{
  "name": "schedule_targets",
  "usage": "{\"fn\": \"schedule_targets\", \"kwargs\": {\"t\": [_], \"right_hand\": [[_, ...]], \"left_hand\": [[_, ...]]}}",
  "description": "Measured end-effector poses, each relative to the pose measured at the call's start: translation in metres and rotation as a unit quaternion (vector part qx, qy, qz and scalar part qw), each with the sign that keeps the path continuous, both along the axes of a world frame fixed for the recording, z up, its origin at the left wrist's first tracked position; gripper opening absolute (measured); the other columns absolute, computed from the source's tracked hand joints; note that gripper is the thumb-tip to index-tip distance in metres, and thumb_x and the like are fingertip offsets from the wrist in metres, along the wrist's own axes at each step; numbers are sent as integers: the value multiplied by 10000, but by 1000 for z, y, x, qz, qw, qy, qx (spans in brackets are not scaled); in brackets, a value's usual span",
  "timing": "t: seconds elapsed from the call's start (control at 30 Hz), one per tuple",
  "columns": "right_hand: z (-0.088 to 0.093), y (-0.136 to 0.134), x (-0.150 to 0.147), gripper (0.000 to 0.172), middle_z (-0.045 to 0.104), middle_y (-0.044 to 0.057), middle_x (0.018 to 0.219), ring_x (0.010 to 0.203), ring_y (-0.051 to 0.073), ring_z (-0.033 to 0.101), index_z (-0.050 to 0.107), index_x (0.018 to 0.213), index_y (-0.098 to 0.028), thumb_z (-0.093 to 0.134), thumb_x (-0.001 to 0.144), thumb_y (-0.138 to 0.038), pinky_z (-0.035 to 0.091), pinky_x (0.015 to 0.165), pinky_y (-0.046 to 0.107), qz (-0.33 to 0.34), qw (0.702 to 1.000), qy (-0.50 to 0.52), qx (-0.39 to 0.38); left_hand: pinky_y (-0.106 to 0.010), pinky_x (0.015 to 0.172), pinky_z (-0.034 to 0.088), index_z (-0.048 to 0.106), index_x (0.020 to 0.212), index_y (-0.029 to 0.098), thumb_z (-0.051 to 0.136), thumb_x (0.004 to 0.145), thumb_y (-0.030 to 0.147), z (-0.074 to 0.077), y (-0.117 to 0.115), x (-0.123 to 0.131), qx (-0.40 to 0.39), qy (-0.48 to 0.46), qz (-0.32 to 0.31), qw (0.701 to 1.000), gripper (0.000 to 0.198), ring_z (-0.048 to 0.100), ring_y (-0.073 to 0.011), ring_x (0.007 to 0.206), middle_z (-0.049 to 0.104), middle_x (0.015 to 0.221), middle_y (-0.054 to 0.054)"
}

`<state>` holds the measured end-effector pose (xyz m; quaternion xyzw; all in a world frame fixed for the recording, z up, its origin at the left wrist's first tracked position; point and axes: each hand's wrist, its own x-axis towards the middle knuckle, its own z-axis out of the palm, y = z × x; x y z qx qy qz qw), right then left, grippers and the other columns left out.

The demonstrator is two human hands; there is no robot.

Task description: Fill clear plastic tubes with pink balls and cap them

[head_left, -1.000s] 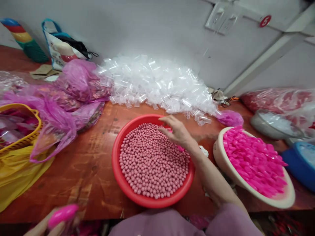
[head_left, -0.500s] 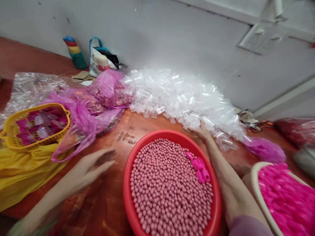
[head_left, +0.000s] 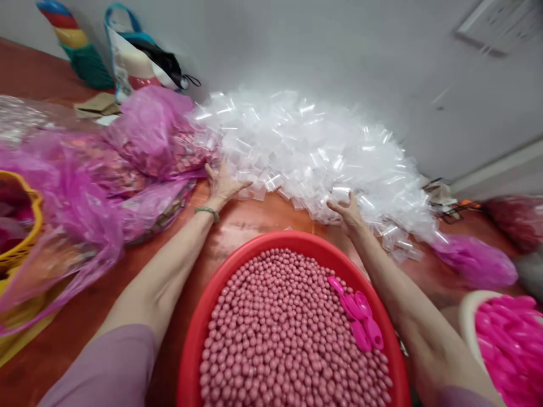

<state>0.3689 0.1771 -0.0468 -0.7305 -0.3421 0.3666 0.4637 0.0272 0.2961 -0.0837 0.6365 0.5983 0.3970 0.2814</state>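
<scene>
My left hand (head_left: 224, 183), a green bracelet at its wrist, reaches to the left front edge of a heap of clear plastic pieces (head_left: 305, 152); its fingers are spread. At the heap's front right, my right hand (head_left: 348, 213) also has its fingers apart, close against the pieces. I see nothing held in either hand. Between my arms stands a red basin (head_left: 292, 240) full of small pink balls (head_left: 280, 333). Several bright pink plastic spoons (head_left: 360, 316) lie on the balls at the basin's right side.
Left are pink plastic bags (head_left: 148, 130) with printed packets and a yellow basket (head_left: 36, 226). A cream tub (head_left: 469, 316) of pink plastic pieces stands right. A grey wall (head_left: 271, 45) rises behind the heap; a bag with blue handles (head_left: 123, 51) leans there.
My left hand has moved forward and right, from beside the basin to the heap. My right hand stays near the heap's front. The view has shifted closer.
</scene>
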Motion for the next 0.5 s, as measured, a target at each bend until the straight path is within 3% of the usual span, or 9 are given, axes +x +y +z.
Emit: {"fn": "schedule_targets", "kwargs": {"t": [0.13, 0.3, 0.37, 0.5], "right_hand": [[-9, 22, -13, 1176, 382, 160, 1517, 1284, 332, 514, 153, 1539, -287, 787, 565, -466, 581, 835, 478, 11, 998, 55, 23], [-14, 34, -45, 1118, 469, 104, 1467, 1158, 291, 619, 160, 1518, -309, 775, 594, -444, 590, 829, 469, 70, 989, 117, 52], [-14, 34, -56, 1062, 511, 87, 1434, 1103, 292, 644, 214, 1497, -307, 764, 600, -448, 598, 797, 481, 103, 982, 145, 63], [-14, 31, -67, 770, 636, 92, 1278, 1111, 318, 627, 500, 1298, -239, 733, 599, -463, 581, 832, 496, 153, 968, 181, 79]], "left_hand": [[-473, 1202, 128, 405, 1445, 87, 851, 606, 536, -7, -9, 31, 50, 11, -37, 998, 1051, 139, -394, 1464, 142, 1599, -188], [-388, 1187, 147, 367, 1467, 51, 649, 648, 701, -5, -25, 72, 77, -56, -145, 985, 1083, 116, -329, 1482, 98, 1619, -138], [-400, 1182, 184, 406, 1449, 61, 743, 609, 631, -6, -27, 87, 76, -83, -159, 981, 1069, 163, -328, 1475, 167, 1606, -157], [-410, 1163, 286, 477, 1383, 99, 870, 608, 409, -11, -30, 109, 68, -139, -201, 967, 922, 332, -320, 1406, 370, 1511, -199]]}}
